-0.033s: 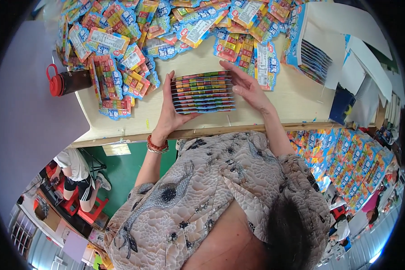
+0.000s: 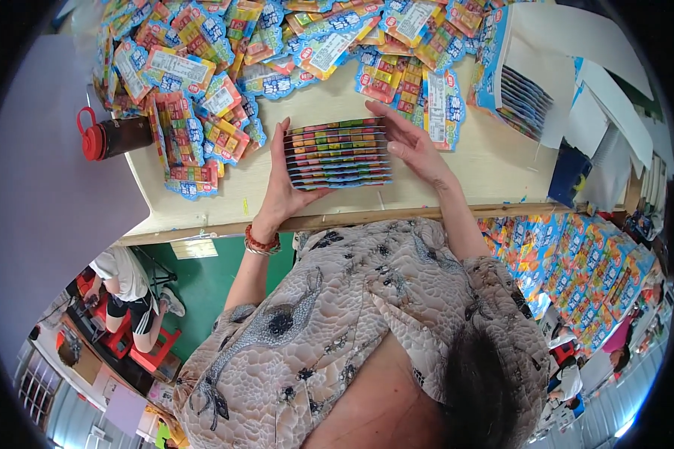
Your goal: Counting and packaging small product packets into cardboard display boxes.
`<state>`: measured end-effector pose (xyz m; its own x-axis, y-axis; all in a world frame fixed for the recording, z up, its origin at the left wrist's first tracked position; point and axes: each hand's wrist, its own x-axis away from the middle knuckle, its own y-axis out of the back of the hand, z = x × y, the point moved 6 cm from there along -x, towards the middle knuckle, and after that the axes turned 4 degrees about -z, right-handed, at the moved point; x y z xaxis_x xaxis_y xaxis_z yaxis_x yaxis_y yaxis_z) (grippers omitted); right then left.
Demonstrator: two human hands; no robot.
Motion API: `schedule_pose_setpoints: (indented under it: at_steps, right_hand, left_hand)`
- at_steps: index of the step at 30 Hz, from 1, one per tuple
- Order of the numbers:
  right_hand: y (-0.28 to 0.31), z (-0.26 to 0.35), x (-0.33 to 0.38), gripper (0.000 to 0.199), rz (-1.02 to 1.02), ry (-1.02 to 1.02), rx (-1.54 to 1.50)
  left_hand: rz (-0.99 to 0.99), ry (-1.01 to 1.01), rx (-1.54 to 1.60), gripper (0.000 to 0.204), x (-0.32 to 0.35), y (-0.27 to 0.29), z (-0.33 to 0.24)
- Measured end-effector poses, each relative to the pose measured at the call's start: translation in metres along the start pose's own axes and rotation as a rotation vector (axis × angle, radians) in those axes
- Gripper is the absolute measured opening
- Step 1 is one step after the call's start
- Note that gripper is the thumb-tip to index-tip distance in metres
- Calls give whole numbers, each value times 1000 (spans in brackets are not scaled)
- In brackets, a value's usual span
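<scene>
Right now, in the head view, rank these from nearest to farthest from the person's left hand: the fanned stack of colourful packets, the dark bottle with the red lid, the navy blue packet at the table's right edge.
1. Fanned stack of colourful packets: touching the left hand, just to its right.
2. Dark bottle with the red lid: off to the left, at the table's edge.
3. Navy blue packet: far right, beyond the right hand.
</scene>
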<state>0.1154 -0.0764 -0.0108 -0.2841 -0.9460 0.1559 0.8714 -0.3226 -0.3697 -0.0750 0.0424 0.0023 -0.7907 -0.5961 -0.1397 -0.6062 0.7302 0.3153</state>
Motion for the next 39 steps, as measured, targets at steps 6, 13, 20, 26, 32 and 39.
schedule_pose_setpoints:
  at_steps: [6,13,20,26,32,39]
  right_hand:
    - [0,-2,0,75,-22,-11,-35]
    - [0,-7,2,51,-136,43,197]
    - [-14,-2,11,41,-355,236,582]
    - [-15,-6,11,43,-346,288,619]
    - [-15,-3,11,45,-353,272,619]
    - [-11,-2,13,46,-364,314,678]
  left_hand:
    - [9,35,67,133,-1,0,1]
    - [38,-11,-17,139,-3,0,-1]
    - [83,-16,16,145,-1,1,4]
    - [163,9,16,140,-2,5,2]
    - [119,57,34,137,0,7,11]
    - [73,310,384,132,-2,2,10]
